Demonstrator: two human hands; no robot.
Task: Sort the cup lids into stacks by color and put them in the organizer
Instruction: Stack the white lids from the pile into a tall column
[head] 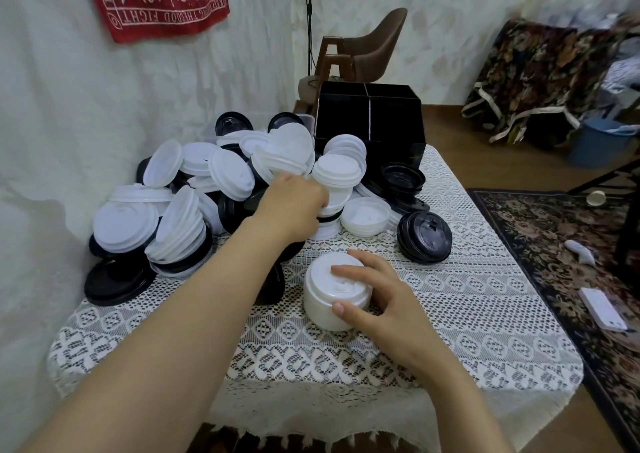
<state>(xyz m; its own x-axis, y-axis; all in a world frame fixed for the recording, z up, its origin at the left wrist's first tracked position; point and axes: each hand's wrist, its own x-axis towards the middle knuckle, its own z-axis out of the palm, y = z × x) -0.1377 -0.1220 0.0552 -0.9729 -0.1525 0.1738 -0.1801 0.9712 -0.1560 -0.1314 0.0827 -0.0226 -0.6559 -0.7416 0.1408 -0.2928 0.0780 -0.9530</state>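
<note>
Head view is showing the left hand (292,207) gripping white lids (335,175) just before the black organizer (369,122) at the table's (460,290) far edge, while the right hand (379,302) is clasping the white lid stack (327,302) mid-table, apparently steadying it for aligned, rim-to-rim nesting.

Soft, dimmish indoor light is spreading evenly; frame edges are bowing outward, and two o'clock is blurring.
</note>
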